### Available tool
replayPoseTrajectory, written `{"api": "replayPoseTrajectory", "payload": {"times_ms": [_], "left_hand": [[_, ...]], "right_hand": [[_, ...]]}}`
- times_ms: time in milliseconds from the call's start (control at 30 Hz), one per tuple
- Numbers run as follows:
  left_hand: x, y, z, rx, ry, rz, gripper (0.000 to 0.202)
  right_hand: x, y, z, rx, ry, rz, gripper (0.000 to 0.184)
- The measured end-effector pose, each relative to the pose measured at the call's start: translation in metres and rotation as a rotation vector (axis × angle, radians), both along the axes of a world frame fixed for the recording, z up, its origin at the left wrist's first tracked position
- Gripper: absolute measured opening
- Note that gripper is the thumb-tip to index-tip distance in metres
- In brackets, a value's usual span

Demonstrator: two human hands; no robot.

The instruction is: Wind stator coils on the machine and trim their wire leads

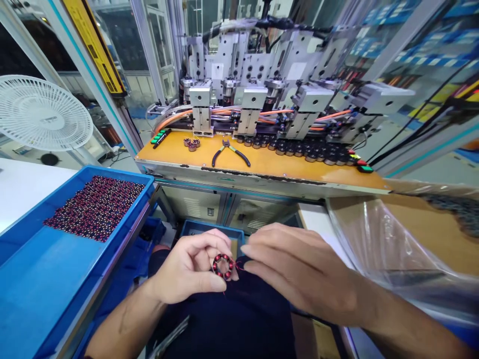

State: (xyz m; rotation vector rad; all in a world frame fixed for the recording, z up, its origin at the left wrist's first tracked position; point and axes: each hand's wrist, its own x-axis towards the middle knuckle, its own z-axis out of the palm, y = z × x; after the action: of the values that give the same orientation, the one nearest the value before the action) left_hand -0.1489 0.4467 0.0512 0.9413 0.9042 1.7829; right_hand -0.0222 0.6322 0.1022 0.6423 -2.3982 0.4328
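Observation:
My left hand [190,269] holds a small round wound coil part [223,266], a dark ring with red copper windings, pinched between thumb and fingers over my lap. My right hand [295,264] reaches in from the right, its fingertips pressed together at the coil's right edge on a thin red wire that is hard to make out. Both hands hover in front of the orange workbench [269,167].
A blue tray [45,269] at left holds several of the same coils [95,207]. Pliers [229,151], three loose coils [191,143] and a row of dark coils [299,148] lie under the winding machine [269,85]. A fan [41,112] stands at left, clear plastic sheeting [392,239] at right.

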Motion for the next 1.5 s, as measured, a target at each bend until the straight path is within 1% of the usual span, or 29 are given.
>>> {"api": "replayPoseTrajectory", "payload": {"times_ms": [67, 167, 267, 400, 500, 633, 733, 800, 867, 900, 967, 1033, 1100, 1167, 1300, 1400, 1500], "left_hand": [[0.0, 0.002, 0.0, 0.015, -0.074, -0.063, 0.027], [0.001, 0.004, 0.001, 0.026, -0.112, -0.092, 0.026], [0.0, 0.004, 0.001, 0.009, -0.108, -0.097, 0.026], [-0.002, 0.001, 0.001, 0.002, -0.095, -0.071, 0.028], [-0.002, 0.001, 0.001, 0.018, -0.02, 0.004, 0.029], [0.0, 0.003, -0.002, 0.08, 0.163, 0.185, 0.033], [0.001, 0.004, -0.007, 0.129, 0.302, 0.29, 0.041], [0.0, 0.002, -0.009, 0.099, 0.315, 0.329, 0.052], [-0.001, 0.0, -0.01, 0.007, 0.287, 0.297, 0.058], [-0.002, -0.001, -0.01, -0.043, 0.274, 0.256, 0.054], [-0.003, -0.004, -0.009, -0.119, 0.261, 0.177, 0.036], [-0.002, -0.006, -0.007, -0.145, 0.239, 0.154, 0.025], [0.001, -0.006, -0.007, -0.12, 0.209, 0.184, 0.024], [0.004, -0.006, -0.009, -0.056, 0.173, 0.21, 0.022], [0.004, -0.003, -0.014, 0.092, 0.167, 0.264, 0.03], [0.002, -0.001, -0.016, 0.181, 0.182, 0.29, 0.026], [0.003, 0.002, -0.019, 0.279, 0.089, 0.273, 0.024]], "right_hand": [[-0.004, -0.002, 0.0, 0.04, 0.028, 0.08, 0.011], [-0.008, -0.004, 0.001, 0.035, 0.02, 0.122, 0.015], [-0.009, -0.003, 0.0, 0.03, 0.001, 0.152, 0.018], [-0.011, -0.003, -0.009, 0.013, 0.023, 0.157, 0.01], [-0.012, -0.01, -0.016, -0.102, 0.105, 0.115, 0.008], [-0.012, -0.023, -0.023, -0.28, 0.113, 0.023, 0.01], [-0.012, -0.03, -0.03, -0.389, 0.109, -0.073, 0.009], [-0.012, -0.032, -0.034, -0.397, 0.155, -0.11, 0.009], [-0.013, -0.033, -0.036, -0.369, 0.199, -0.115, 0.01], [-0.013, -0.032, -0.036, -0.358, 0.206, -0.113, 0.011], [-0.013, -0.032, -0.036, -0.355, 0.202, -0.111, 0.011], [-0.013, -0.033, -0.036, -0.354, 0.194, -0.12, 0.01], [-0.013, -0.035, -0.037, -0.347, 0.194, -0.145, 0.01], [-0.013, -0.038, -0.038, -0.342, 0.209, -0.194, 0.01], [-0.015, -0.041, -0.039, -0.377, 0.224, -0.283, 0.012], [-0.015, -0.04, -0.037, -0.416, 0.193, -0.271, 0.015], [-0.014, -0.037, -0.036, -0.434, 0.159, -0.208, 0.016]]}}
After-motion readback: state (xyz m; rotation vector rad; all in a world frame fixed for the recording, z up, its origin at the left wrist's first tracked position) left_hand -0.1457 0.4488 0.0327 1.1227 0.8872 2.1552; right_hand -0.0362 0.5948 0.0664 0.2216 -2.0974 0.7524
